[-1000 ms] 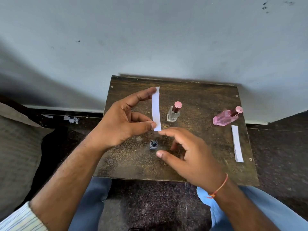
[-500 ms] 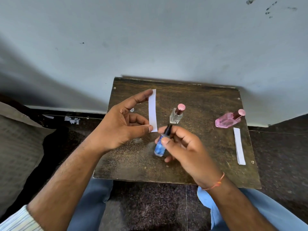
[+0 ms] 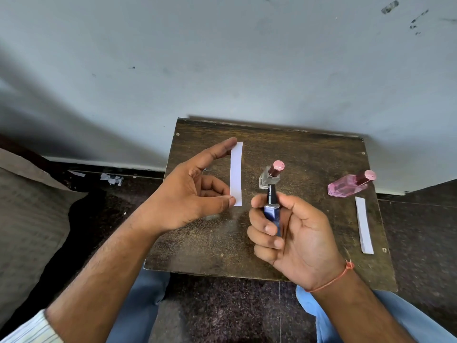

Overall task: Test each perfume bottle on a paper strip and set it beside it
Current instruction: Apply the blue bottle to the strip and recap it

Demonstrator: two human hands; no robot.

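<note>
My left hand [image 3: 190,194] holds a white paper strip [image 3: 236,173] upright by its two ends, between forefinger and thumb, above the small wooden table [image 3: 309,154]. My right hand [image 3: 294,238] grips a small blue perfume bottle [image 3: 272,211] with a black spray top, just right of the strip's lower end. Behind it a clear bottle with a pink cap [image 3: 271,174] stands on the table. At the far right a pink bottle [image 3: 348,185] lies on its side, with another paper strip [image 3: 364,225] flat beside it.
The table stands against a pale wall [image 3: 222,58]. A grey cushion [image 3: 27,214] lies at the left on the dark floor [image 3: 222,308]. Scraps of paper [image 3: 111,179] lie by the wall base. My knees in blue trousers [image 3: 329,325] sit under the table's near edge.
My right hand picked the blue bottle up off the table and raised it upright beside the strip. The left hand kept holding the strip, shifting slightly.
</note>
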